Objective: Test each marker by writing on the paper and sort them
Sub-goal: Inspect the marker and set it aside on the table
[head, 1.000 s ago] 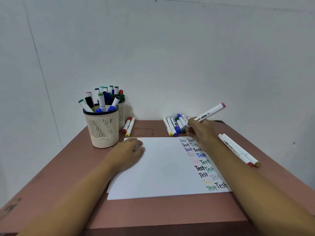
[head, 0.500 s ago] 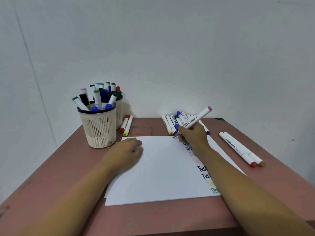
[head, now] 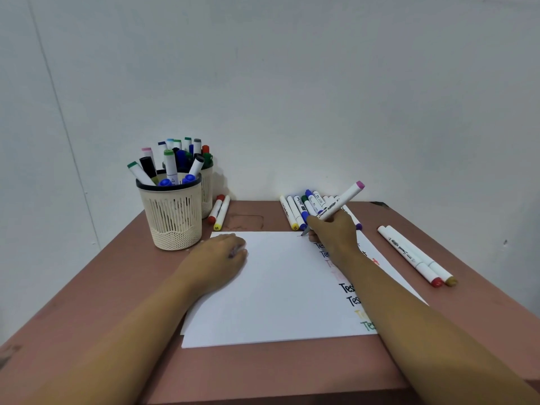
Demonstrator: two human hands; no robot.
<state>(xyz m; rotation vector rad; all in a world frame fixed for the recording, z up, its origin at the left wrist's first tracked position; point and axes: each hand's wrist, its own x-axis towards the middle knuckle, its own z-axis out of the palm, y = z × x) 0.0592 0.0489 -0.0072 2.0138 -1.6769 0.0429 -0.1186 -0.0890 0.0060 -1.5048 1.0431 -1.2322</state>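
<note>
My right hand grips a white marker with a purple end cap, its tip touching the far edge of the white paper. Columns of "Test" words in several colours run down the paper's right side, partly hidden by my right forearm. My left hand rests on the paper's far left corner, with something small and pinkish showing under its fingers. A row of markers lies beyond the paper. Two more markers lie to the right.
A cream mesh cup full of markers stands at the back left, with a second cup behind it. Two markers lie beside the cups. The brown table meets a white wall at the back.
My right hand has brought the purple-capped marker down and left, from above the marker row to the paper's far edge. The left hand has stayed on the paper.
</note>
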